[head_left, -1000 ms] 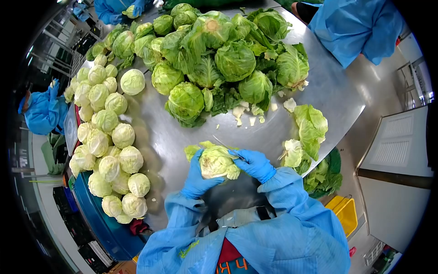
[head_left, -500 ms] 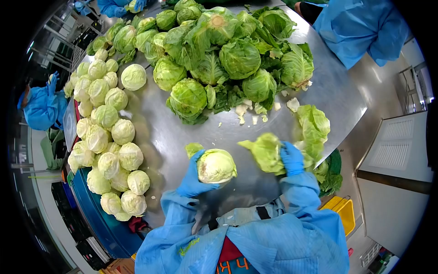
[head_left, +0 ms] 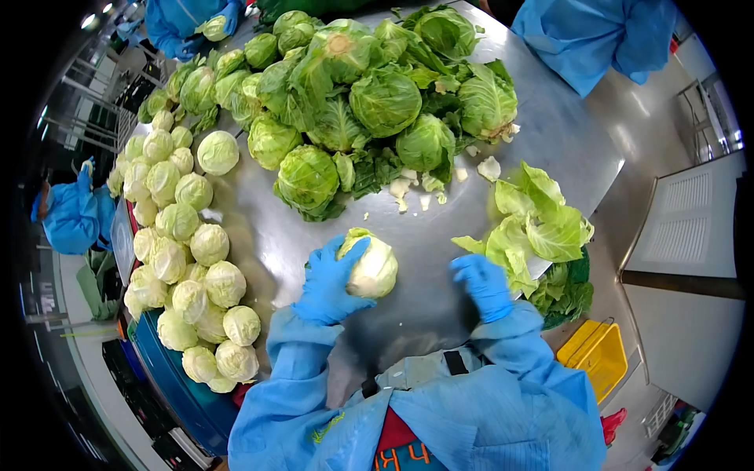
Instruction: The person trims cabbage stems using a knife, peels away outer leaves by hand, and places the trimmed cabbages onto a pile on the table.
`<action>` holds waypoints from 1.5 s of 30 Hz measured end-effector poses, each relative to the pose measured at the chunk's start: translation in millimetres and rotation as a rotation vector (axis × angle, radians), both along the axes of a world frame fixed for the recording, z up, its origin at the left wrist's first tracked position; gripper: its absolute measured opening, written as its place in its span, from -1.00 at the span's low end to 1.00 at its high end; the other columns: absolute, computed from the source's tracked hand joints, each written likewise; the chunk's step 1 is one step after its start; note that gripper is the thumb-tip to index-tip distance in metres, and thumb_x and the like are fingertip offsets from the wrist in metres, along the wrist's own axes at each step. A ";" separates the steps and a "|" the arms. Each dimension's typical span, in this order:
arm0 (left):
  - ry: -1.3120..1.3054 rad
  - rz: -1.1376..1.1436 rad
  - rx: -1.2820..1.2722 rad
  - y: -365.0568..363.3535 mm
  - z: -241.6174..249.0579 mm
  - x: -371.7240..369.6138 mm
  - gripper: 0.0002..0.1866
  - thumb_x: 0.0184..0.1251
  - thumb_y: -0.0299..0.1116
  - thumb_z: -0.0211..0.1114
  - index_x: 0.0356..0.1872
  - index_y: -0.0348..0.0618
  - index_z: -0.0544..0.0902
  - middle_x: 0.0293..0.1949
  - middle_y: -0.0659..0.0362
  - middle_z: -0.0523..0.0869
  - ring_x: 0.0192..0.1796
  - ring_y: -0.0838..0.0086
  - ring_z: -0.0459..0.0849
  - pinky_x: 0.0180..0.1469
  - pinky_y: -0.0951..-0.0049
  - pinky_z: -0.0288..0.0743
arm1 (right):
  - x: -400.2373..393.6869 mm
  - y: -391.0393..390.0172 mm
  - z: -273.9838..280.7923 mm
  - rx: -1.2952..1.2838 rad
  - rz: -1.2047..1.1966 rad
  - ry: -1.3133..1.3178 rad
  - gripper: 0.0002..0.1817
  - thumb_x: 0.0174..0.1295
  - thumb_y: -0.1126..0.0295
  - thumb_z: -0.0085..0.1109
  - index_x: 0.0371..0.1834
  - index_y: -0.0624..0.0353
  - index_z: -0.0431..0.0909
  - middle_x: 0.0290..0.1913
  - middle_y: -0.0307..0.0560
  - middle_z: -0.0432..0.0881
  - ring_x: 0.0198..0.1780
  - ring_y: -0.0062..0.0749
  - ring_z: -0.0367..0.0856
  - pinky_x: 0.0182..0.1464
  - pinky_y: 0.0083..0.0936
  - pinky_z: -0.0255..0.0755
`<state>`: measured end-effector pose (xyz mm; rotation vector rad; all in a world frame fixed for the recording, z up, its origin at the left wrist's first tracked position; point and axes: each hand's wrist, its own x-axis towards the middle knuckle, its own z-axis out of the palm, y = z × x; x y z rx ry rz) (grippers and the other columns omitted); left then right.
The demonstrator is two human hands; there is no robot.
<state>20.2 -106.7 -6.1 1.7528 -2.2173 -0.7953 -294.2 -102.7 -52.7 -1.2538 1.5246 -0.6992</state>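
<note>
My left hand (head_left: 326,284), in a blue glove, grips a pale trimmed cabbage (head_left: 377,269) from its left side, just above the steel table. Over to the right, my gloved right hand (head_left: 484,289) has its fingers loosely bent and apart, with nothing seen in them. Close beside it lie loose light-green cabbage leaves (head_left: 556,231) at the table's right edge. Beyond both hands rises a heap of untrimmed green cabbages (head_left: 385,102), with white stem pieces (head_left: 400,188) scattered in front of it.
Several peeled cabbages (head_left: 188,298) form a pile along the table's left side. A green container of leaves (head_left: 567,292) sits below the right edge, near a yellow basket (head_left: 593,353). Co-workers in blue gowns stand at the far left (head_left: 75,212), back left (head_left: 177,23) and back right (head_left: 597,35).
My right hand has let go of a leaf, which now lies with the others at the right edge. My left hand has turned the cabbage. The view has shifted slightly.
</note>
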 end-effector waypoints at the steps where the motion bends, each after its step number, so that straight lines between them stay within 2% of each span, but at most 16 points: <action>1: 0.013 0.073 -0.011 -1.3 0.0 -10.0 0.12 -0.46 0.05 0.68 0.36 0.07 0.42 0.38 -0.24 0.21 0.32 -0.16 0.28 0.37 -0.04 0.17 | 19.4 8.1 -15.0 -0.087 0.007 -0.197 -0.65 0.41 0.11 0.03 -0.21 0.14 0.66 -0.37 -0.15 0.71 -0.34 -0.46 0.68 -0.22 -0.48 0.51; 2: 0.026 0.149 -0.022 -2.0 -0.4 -19.6 0.11 -0.47 0.05 0.68 0.35 0.09 0.44 0.36 -0.22 0.24 0.29 -0.16 0.31 0.35 -0.06 0.18 | 34.1 8.9 -14.9 -0.006 0.099 -0.163 -0.60 0.41 0.03 -0.01 -0.27 0.13 0.66 -0.37 -0.10 0.70 -0.32 -0.29 0.68 -0.21 -0.38 0.51; 3: 0.069 0.174 -0.085 -3.0 -8.5 -27.7 0.14 -0.48 0.05 0.69 0.36 0.03 0.41 0.35 -0.22 0.25 0.30 -0.15 0.31 0.35 -0.05 0.18 | 43.0 8.9 -19.5 -0.120 0.230 0.053 -0.57 0.43 0.03 -0.05 -0.33 0.14 0.66 -0.40 -0.17 0.70 -0.38 -0.40 0.66 -0.28 -0.45 0.50; 7: 0.229 0.279 -0.221 -6.0 -40.8 -38.2 0.28 -0.49 0.09 0.70 0.40 -0.22 0.26 0.30 -0.17 0.31 0.31 -0.06 0.31 0.37 0.05 0.21 | 66.5 1.6 -22.1 -0.237 0.312 0.232 -0.51 0.40 -0.07 -0.03 -0.41 0.10 0.65 -0.48 -0.07 0.63 -0.42 -0.18 0.62 -0.29 -0.34 0.47; 10: 0.271 0.294 -0.239 -6.1 -52.2 -33.3 0.31 -0.48 0.10 0.70 0.38 -0.36 0.20 0.26 -0.16 0.34 0.30 -0.02 0.34 0.36 0.10 0.24 | 68.4 -7.3 -18.4 -0.322 0.326 0.165 -0.52 0.38 -0.07 0.00 -0.43 0.09 0.65 -0.50 -0.06 0.62 -0.43 -0.16 0.61 -0.30 -0.33 0.46; 11: 0.270 0.287 -0.245 -6.0 -54.2 -29.4 0.31 -0.47 0.10 0.69 0.36 -0.40 0.19 0.25 -0.16 0.35 0.29 -0.01 0.36 0.36 0.11 0.25 | 68.4 -11.7 -19.6 -0.289 0.372 0.140 -0.50 0.37 -0.09 0.00 -0.45 0.10 0.61 -0.49 -0.02 0.60 -0.41 -0.09 0.59 -0.30 -0.29 0.45; 13: 0.253 0.247 -0.261 -7.4 -52.1 -25.8 0.27 -0.45 0.11 0.67 0.35 -0.39 0.22 0.24 -0.21 0.33 0.29 -0.07 0.35 0.34 0.07 0.24 | 65.7 -22.1 -26.2 -0.222 0.463 0.087 -0.46 0.35 -0.15 -0.01 -0.50 0.11 0.55 -0.47 0.06 0.57 -0.39 0.06 0.55 -0.30 -0.20 0.42; 19: 0.254 0.157 -0.239 -22.8 -45.0 -18.5 0.14 -0.44 0.09 0.63 0.24 -0.36 0.33 0.16 -0.21 0.39 0.20 -0.08 0.40 0.27 0.08 0.31 | 68.0 -52.8 -42.5 -0.309 0.618 0.113 -0.43 0.33 -0.19 -0.01 -0.51 0.12 0.55 -0.50 0.07 0.56 -0.42 0.08 0.54 -0.33 -0.18 0.43; 25: 0.190 0.187 -0.139 -37.5 -45.5 -13.1 0.19 -0.50 0.16 0.62 0.24 -0.38 0.33 0.12 -0.21 0.41 0.13 -0.07 0.44 0.20 0.10 0.37 | 84.5 -71.0 -27.6 -0.279 0.608 0.186 -0.40 0.33 -0.23 -0.06 -0.48 0.10 0.58 -0.46 0.08 0.60 -0.40 0.08 0.57 -0.31 -0.18 0.45; 28: 0.159 0.215 -0.046 -43.2 -46.0 -13.3 0.22 -0.52 0.18 0.62 0.25 -0.39 0.32 0.11 -0.21 0.41 0.12 -0.06 0.43 0.20 0.09 0.36 | 96.8 -71.3 -10.1 -0.214 0.589 0.445 -0.44 0.35 -0.19 -0.04 -0.43 0.08 0.64 -0.45 0.08 0.63 -0.36 0.09 0.60 -0.28 -0.17 0.46; 31: 0.132 0.225 -0.033 -43.6 -48.6 -16.1 0.24 -0.52 0.19 0.61 0.26 -0.40 0.30 0.12 -0.22 0.39 0.15 -0.06 0.41 0.23 0.08 0.33 | 104.7 -72.9 8.1 -0.067 0.534 0.478 -0.43 0.35 -0.20 -0.07 -0.40 0.07 0.65 -0.42 0.08 0.65 -0.34 0.08 0.61 -0.26 -0.15 0.46; 34: 0.154 0.248 -0.079 -41.4 -50.7 -16.3 0.24 -0.49 0.20 0.61 0.27 -0.41 0.29 0.15 -0.23 0.37 0.18 -0.08 0.38 0.26 0.08 0.29 | 102.3 -62.8 -16.6 -0.234 0.439 0.352 -0.40 0.35 -0.23 -0.08 -0.36 0.11 0.65 -0.41 0.11 0.64 -0.32 0.10 0.61 -0.24 -0.16 0.46; 37: 0.178 0.283 -0.066 -37.6 -48.4 -16.8 0.24 -0.47 0.20 0.61 0.27 -0.42 0.29 0.18 -0.24 0.36 0.21 -0.10 0.36 0.29 0.09 0.27 | 105.8 -53.1 -23.2 -0.239 0.275 0.218 -0.46 0.34 -0.16 0.01 -0.35 0.14 0.64 -0.49 0.08 0.61 -0.34 0.02 0.63 -0.25 -0.23 0.48; 40: 0.179 0.288 -0.080 -35.5 -49.6 -16.4 0.23 -0.46 0.18 0.61 0.28 -0.43 0.29 0.19 -0.24 0.35 0.22 -0.09 0.36 0.29 0.08 0.27 | 104.6 -51.3 -6.2 -0.195 0.257 0.248 -0.53 0.34 -0.13 0.01 -0.29 0.07 0.60 -0.42 0.03 0.61 -0.40 0.06 0.61 -0.26 -0.16 0.48; 43: 0.145 0.284 -0.126 -33.7 -48.0 -22.1 0.21 -0.47 0.12 0.63 0.28 -0.40 0.29 0.16 -0.21 0.38 0.20 -0.06 0.39 0.26 0.11 0.33 | 108.4 -64.7 0.3 -0.468 0.197 0.133 -0.60 0.34 -0.08 0.04 -0.11 0.02 0.53 -0.31 -0.03 0.61 -0.36 0.00 0.63 -0.26 -0.19 0.51; 45: 0.109 0.291 -0.144 -33.2 -45.0 -26.9 0.19 -0.48 0.09 0.64 0.27 -0.38 0.30 0.14 -0.19 0.40 0.18 -0.05 0.41 0.25 0.11 0.35 | 106.7 -76.3 3.7 -0.526 0.322 0.158 -0.63 0.31 -0.03 0.06 -0.07 0.01 0.50 -0.26 -0.01 0.61 -0.31 0.01 0.63 -0.24 -0.18 0.52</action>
